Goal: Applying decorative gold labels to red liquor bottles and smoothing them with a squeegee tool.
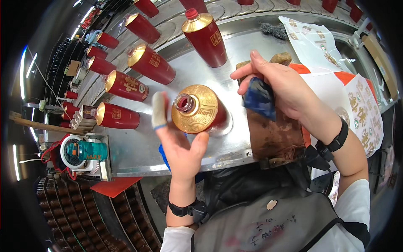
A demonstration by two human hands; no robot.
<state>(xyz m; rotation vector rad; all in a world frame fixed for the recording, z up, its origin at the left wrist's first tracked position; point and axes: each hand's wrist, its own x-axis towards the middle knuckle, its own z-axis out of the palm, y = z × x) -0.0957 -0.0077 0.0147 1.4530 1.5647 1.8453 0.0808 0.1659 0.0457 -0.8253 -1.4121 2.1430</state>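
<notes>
In front of me stands a red bottle with a gold shoulder and an uncapped glass neck [195, 111]. My left hand [180, 147] is beside its left side, open, thumb apart from the fingers and close to the gold shoulder; I cannot tell whether it touches. A beige cover [159, 110] sits on a fingertip, blurred by motion. To the bottle's right, my right hand [279, 82] is partly curled over a glossy dark blue piece [259, 99], its thumb and forefinger stretched out. The blue piece is blurred, its kind unclear. Beneath it lies a stained brown cloth [275, 134].
Several red bottles stand left and behind, including a red-capped one [205, 40]. A slatted conveyor [226, 10] curves behind the metal table [138, 157]. Printed white sheets [361, 109] lie right, near a dark scouring pad [273, 30]. A teal bottle [92, 150] is at the left.
</notes>
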